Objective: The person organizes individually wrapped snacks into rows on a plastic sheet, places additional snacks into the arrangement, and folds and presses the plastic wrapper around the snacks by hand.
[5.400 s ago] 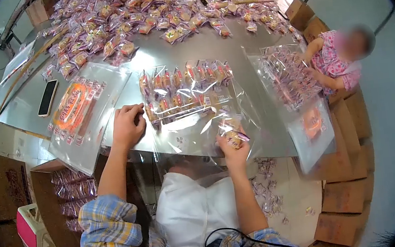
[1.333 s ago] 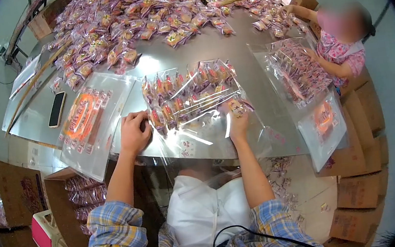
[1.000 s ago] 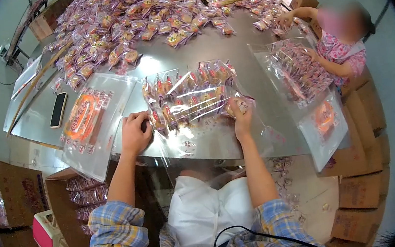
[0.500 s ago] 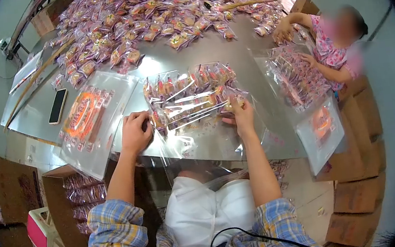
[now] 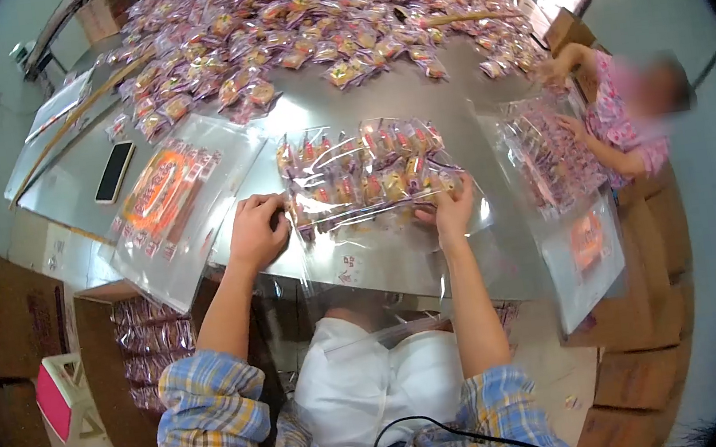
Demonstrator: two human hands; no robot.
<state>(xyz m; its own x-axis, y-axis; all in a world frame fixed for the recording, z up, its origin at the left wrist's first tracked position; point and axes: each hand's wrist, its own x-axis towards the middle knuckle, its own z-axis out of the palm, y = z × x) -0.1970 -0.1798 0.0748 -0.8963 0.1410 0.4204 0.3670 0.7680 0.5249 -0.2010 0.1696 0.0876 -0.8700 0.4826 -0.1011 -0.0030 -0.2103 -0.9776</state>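
A large clear plastic bag (image 5: 341, 270) lies in front of me, its mouth hanging over the table edge toward my lap. Inside it, small wrapped snack packets (image 5: 371, 188) stand in two rows. My left hand (image 5: 259, 233) is curled at the left side of the bag, its fingertips pressed to the plastic. My right hand (image 5: 450, 212) is inside or under the film at the right end of the near row, closed around a snack packet; which side of the film it is on is hard to tell through the glare.
A heap of loose packets (image 5: 263, 30) covers the far table. Printed clear bags (image 5: 162, 194) and a phone (image 5: 114, 173) lie to the left. A co-worker (image 5: 630, 110) handles another filled bag (image 5: 546, 151) at right. Cardboard boxes (image 5: 641, 378) and a stool (image 5: 62, 398) stand below.
My right hand has set the packet it held against the right end of the near row. My left hand stays by the bag's left side. The whole view has shifted slightly.
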